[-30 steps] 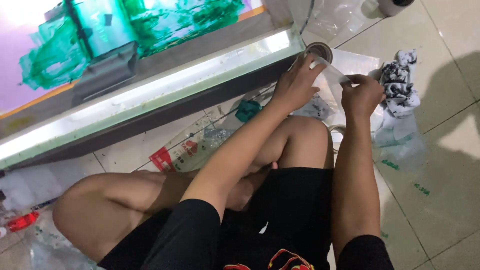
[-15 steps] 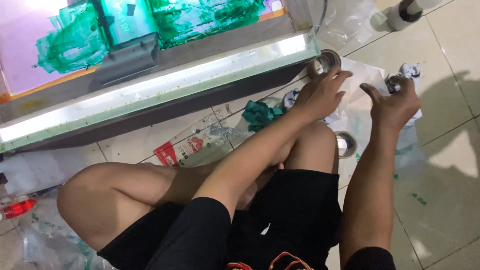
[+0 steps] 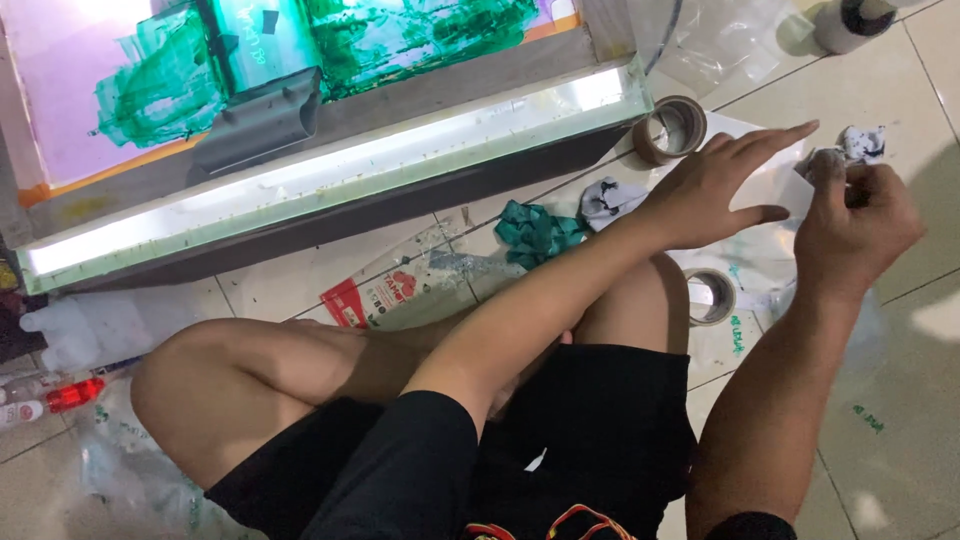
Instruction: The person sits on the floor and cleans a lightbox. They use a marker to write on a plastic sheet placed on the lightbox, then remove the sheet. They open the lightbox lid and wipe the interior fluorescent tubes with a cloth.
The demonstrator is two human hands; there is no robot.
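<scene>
Two hands up front here. Right hand (image 3: 855,225) is pinched shut around a crumpled white rag with dark smudges (image 3: 850,150), held up off the tiled floor (image 3: 900,420). Left hand (image 3: 715,190) is flat and wide open, fingers spread, holding nothing, hovering over a clear plastic sheet (image 3: 770,200). Brown tape roll (image 3: 670,128) sits just beyond it, next to the green-smeared printing screen frame (image 3: 330,180). Another tape roll (image 3: 710,296) is by the knee, and a green-stained rag (image 3: 535,232) lies near the forearm.

Two tape rolls – brown roll (image 3: 670,129), second roll (image 3: 711,295); three crumpled rags – green (image 3: 535,232), white (image 3: 608,198), held one (image 3: 850,150).
</scene>
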